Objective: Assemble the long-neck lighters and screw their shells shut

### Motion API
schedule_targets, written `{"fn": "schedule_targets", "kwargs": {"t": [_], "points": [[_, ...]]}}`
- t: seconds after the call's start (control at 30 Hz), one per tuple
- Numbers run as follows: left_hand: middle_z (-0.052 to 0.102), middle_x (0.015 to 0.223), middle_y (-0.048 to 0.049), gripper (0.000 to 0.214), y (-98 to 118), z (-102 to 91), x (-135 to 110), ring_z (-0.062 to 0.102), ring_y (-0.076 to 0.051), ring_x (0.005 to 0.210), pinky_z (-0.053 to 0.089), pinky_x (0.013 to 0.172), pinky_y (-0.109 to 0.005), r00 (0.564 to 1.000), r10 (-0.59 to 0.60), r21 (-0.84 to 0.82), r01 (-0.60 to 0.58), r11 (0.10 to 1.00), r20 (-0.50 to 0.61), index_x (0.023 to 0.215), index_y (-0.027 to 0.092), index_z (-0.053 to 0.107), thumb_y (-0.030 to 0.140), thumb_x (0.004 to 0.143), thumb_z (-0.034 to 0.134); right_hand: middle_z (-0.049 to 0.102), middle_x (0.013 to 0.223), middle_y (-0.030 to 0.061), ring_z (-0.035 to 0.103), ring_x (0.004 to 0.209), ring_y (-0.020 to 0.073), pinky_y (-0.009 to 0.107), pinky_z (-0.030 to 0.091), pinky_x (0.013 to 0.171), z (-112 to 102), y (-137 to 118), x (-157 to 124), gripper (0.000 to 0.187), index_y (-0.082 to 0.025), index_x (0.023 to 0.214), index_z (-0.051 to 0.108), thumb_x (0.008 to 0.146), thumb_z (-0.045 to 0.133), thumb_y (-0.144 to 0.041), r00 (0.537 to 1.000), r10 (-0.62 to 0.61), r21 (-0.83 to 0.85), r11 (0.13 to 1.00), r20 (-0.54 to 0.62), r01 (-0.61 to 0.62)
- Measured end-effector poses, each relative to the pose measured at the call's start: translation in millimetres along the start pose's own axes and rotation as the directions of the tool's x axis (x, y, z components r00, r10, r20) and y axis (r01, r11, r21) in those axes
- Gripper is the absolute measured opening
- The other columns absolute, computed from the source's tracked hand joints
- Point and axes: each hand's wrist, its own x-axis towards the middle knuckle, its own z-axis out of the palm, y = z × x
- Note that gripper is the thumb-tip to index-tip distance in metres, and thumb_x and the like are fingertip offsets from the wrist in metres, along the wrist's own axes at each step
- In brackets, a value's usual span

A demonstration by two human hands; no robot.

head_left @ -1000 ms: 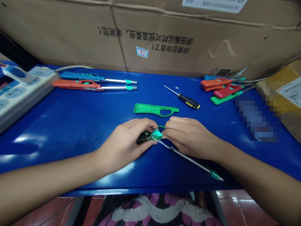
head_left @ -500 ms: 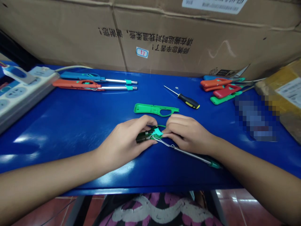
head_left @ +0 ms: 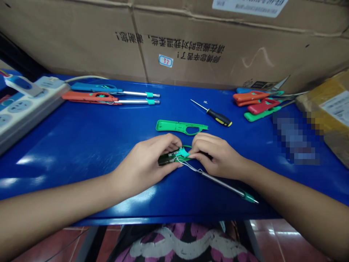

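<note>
My left hand (head_left: pixel 148 156) is closed around an opened green lighter handle (head_left: pixel 166 159), with its dark inner parts showing. At its front, a teal trigger (head_left: pixel 183 152) sits between my two hands. The thumb and fingertips of my right hand (head_left: pixel 215 154) pinch the trigger end; they cover part of it. White wires lead from the handle to a metal lighter tube (head_left: pixel 222 183), which slants down to the right beneath my right hand and ends in a teal piece. Just beyond my hands lies the loose green half shell (head_left: pixel 180 126), its hollow side up.
A screwdriver (head_left: pixel 218 117) lies behind the half shell. Blue and orange lighters (head_left: pixel 89 97) with bared tubes are at back left, beside a white power strip (head_left: pixel 29 105). Several coloured lighters (head_left: pixel 259 102) are piled at back right. A large cardboard box (head_left: pixel 177 43) borders the back.
The metal tube's far end has swung slightly toward the table's front edge, so more of its tip shows. Both hands stay almost in place on the handle and trigger.
</note>
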Motion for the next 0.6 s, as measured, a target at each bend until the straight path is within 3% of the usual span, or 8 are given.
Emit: {"fn": "schedule_targets", "kwargs": {"t": [0.2,0.43,0.5,0.6], "points": [[0.065,0.097,-0.0015,0.027,-3.3,1.2,-0.1,0.067,-0.014,0.088,0.062,0.08,-0.026,1.0,0.0,-0.042,-0.001,0.999,-0.024,0.103,0.018,0.06,0.027,0.084,0.078,0.057,0.079,0.0014,0.051,0.076,0.0142,0.029,0.045,0.073,0.9,-0.2,-0.2,0.016,-0.018,0.084,0.057,0.1,0.052,-0.017,0.998,0.006,-0.021,1.0,0.06,-0.005],[0.067,0.101,-0.0029,0.047,-10.3,-4.0,2.1,0.068,-0.015,0.092,0.061,0.085,-0.025,0.999,0.012,-0.076,-0.014,0.997,-0.033,0.106,0.016,0.064,0.041,0.073,0.087,0.057,0.077,0.0016,0.052,0.078,0.0155,0.03,0.046,0.074,-1.3,2.9,-0.8,0.015,-0.018,0.085,0.056,0.099,0.053,-0.015,1.0,0.002,-0.003,1.0,0.009,-0.002],[0.069,0.104,-0.0043,0.047,-10.2,-7.8,3.4,0.068,-0.016,0.094,0.06,0.087,-0.027,0.998,0.028,-0.025,-0.029,0.999,-0.057,0.11,0.016,0.066,0.044,0.076,0.084,0.057,0.077,0.002,0.052,0.078,0.0157,0.03,0.046,0.073,-1.9,3.8,-0.5,0.015,-0.018,0.085,0.056,0.098,0.053,-0.014,1.0,0.0,-0.021,1.0,-0.017,0.0],[0.071,0.103,-0.0053,0.028,-10.3,-13.0,5.7,0.068,-0.016,0.092,0.057,0.085,-0.028,0.995,0.054,0.061,-0.049,0.997,-0.085,0.11,0.017,0.072,0.036,0.089,0.072,0.057,0.078,0.0023,0.052,0.078,0.0158,0.03,0.047,0.072,-2.7,4.7,-0.1,0.015,-0.019,0.084,0.056,0.098,0.052,-0.015,0.999,0.009,-0.046,0.999,-0.033,-0.01]]}}
